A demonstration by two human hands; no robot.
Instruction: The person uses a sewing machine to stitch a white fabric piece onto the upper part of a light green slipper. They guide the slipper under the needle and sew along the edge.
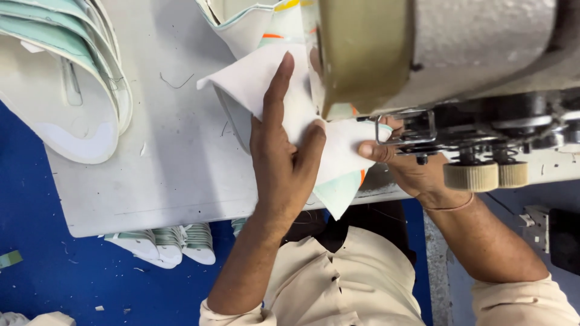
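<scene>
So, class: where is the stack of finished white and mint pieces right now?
In the head view, the stack of white and mint pieces lies at the upper left, on the white table's far corner, left of the left hand.

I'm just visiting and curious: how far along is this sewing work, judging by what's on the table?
Done, apparently: a stack of mint-and-white shoe pieces lies at the table's far left. In hand: the left hand presses flat on a white piece while the right hand pinches its edge under the sewing machine. Left: I cannot tell how much of the seam remains; the machine hides it.
</scene>
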